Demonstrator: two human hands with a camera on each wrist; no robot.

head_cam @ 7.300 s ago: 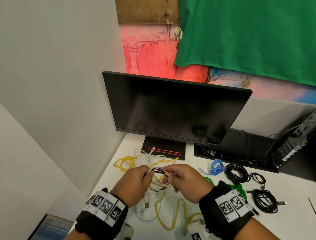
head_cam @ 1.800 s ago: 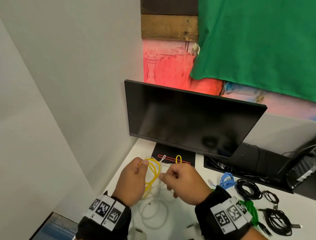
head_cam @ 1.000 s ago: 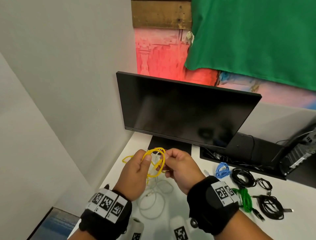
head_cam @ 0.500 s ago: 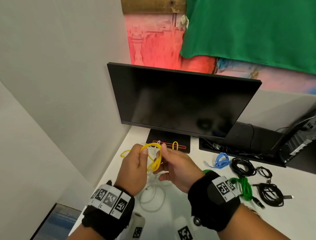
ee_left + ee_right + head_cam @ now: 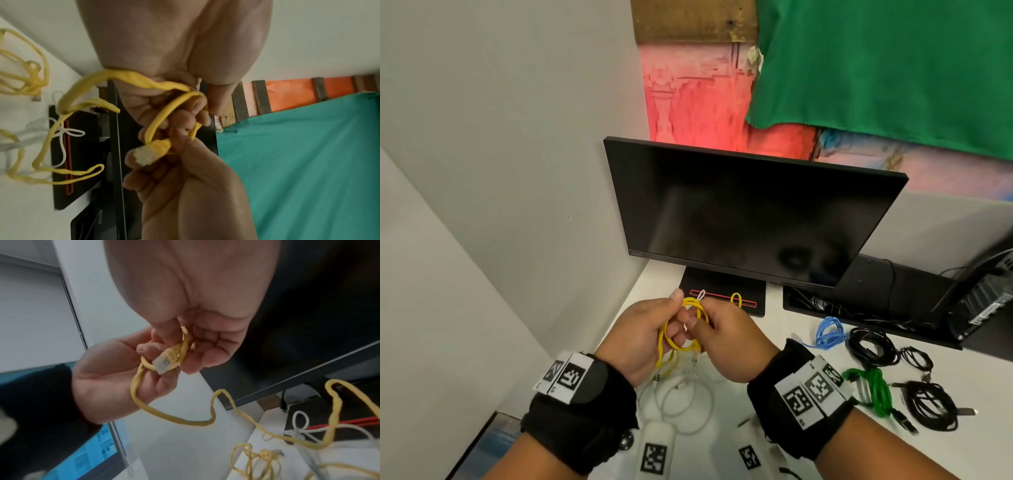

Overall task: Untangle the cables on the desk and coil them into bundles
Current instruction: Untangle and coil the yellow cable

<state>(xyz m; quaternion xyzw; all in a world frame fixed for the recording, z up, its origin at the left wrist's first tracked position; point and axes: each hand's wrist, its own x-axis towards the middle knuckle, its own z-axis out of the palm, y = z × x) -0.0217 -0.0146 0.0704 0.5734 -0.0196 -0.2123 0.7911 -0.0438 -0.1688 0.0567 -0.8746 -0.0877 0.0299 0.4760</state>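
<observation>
The monitor (image 5: 750, 219) stood at the back of the white surface (image 5: 784, 339) and serves here as the landmark. In front of its left half, the left hand (image 5: 640, 337) was raised above the surface with its fingers curled round a small coil of yellow cable (image 5: 681, 329), thumb pressed on top of the loops. The left wrist view showed the same yellow cable (image 5: 164, 104) running through the curled fingers, with its clear plug (image 5: 147, 154) lying between the two hands.

Just to the right, still in front of the monitor's stand (image 5: 722, 294), the right hand (image 5: 726, 342) pinched the yellow loops from the other side, fingers bent in toward the left hand. In the right wrist view the plug (image 5: 164, 365) sat against the fingertips of both hands, and a slack length of yellow cable (image 5: 185, 420) trailed down to the surface.

Below the hands, nearer than the monitor, a loose white cable (image 5: 685, 401) lay in open rings on the surface.

In front of the monitor's right half lay a blue bundle (image 5: 828, 332), then a black bundle (image 5: 873, 346), a green bundle (image 5: 876, 390) nearer the person, and another black bundle (image 5: 931, 407) furthest right. To the right of the monitor stood a dark computer case (image 5: 983, 305).
</observation>
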